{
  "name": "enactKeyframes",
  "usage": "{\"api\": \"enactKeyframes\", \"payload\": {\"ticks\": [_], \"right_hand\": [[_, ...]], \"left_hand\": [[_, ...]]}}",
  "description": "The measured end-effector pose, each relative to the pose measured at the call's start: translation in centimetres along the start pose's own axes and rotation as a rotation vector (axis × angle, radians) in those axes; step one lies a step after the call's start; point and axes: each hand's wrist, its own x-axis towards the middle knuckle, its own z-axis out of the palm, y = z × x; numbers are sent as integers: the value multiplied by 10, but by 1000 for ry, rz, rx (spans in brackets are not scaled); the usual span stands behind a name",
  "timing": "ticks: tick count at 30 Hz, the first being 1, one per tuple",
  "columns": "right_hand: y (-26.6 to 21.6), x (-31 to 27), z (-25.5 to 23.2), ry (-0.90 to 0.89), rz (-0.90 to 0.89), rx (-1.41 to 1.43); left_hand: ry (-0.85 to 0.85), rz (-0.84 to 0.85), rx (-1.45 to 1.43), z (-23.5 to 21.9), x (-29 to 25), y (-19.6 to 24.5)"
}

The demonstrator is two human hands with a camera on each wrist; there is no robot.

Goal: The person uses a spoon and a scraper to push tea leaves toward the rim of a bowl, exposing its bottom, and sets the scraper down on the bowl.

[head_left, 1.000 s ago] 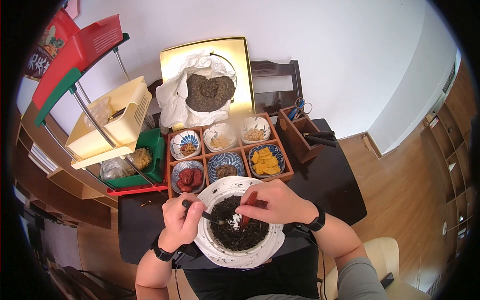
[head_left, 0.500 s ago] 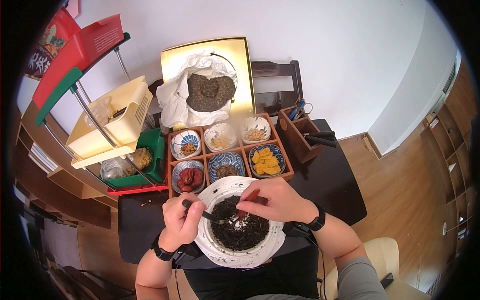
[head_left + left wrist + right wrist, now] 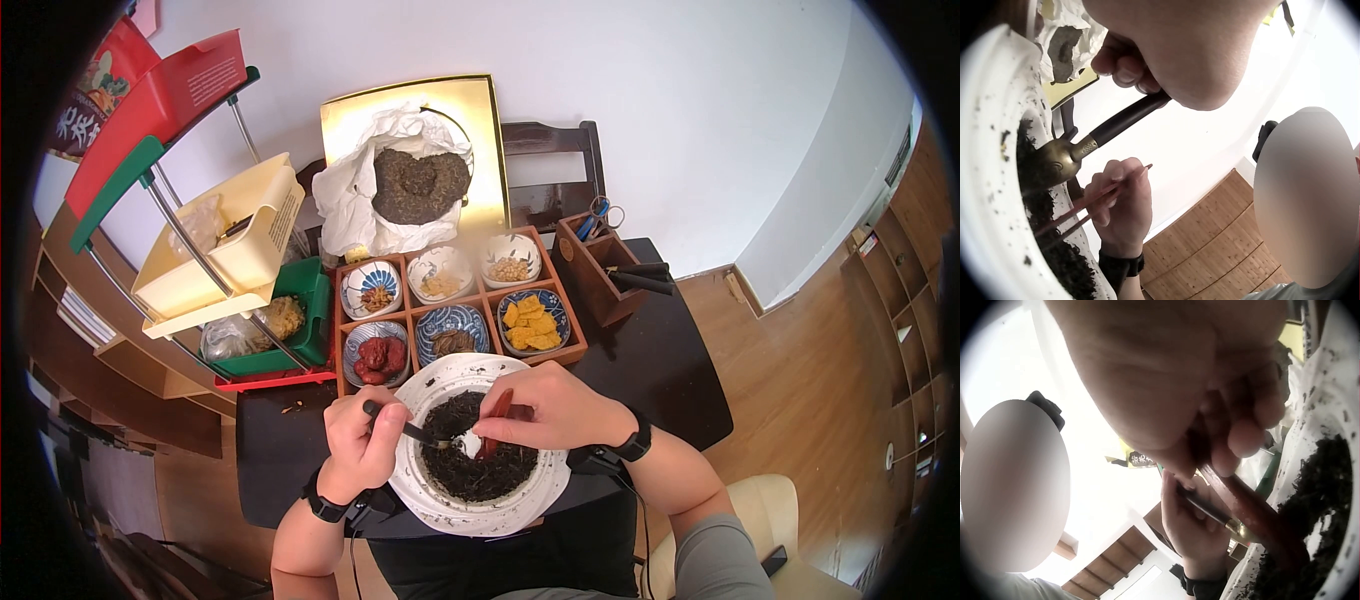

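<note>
A wide white dish (image 3: pixel 408 485) near the table's front edge holds dark loose tea leaves (image 3: pixel 492 482), with a bare white patch showing in their middle. My left hand (image 3: pixel 362 440) grips the dark handle of a small brass tea scoop (image 3: pixel 1054 165), whose head dips among the leaves. From the other side, my right hand (image 3: pixel 555 405) pinches reddish-brown wooden tea tongs (image 3: pixel 497 408). Two slim arms of the tongs show in the left wrist view, their tips down in the leaves beside the white patch. In the right wrist view the tongs pass in front of the scoop's neck.
Behind the dish, a wooden divided tray (image 3: pixel 583 350) holds small bowls of red dates, yellow pieces and other dried goods. A tiered rack (image 3: pixel 215 260) stands left; a wooden holder (image 3: pixel 590 265) with scissors sits right. A dark pressed tea cake (image 3: pixel 420 187) lies on white paper at the back.
My right hand and the tongs shift slightly left, then back right, stirring the leaves; the white patch narrows to scattered flecks and then widens. The left hand and scoop stay nearly still.
</note>
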Motion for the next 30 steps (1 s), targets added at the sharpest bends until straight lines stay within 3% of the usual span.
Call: {"api": "enactKeyframes", "payload": {"ticks": [7, 9, 13, 28, 30], "right_hand": [[1, 2, 1, 69, -26, -7], [-1, 1, 0, -21, 10, 8], [-1, 0, 0, -15, 3, 22], [0, 1, 1, 128, 55, -25], [2, 1, 1, 132, -15, -101]], "left_hand": [[3, 6, -2, 0, 0, 0], [4, 11, 3, 0, 1, 0], [4, 8, 5, 0, 1, 1], [2, 21, -8, 0, 1, 1], [0, 17, -4, 0, 1, 2]]}}
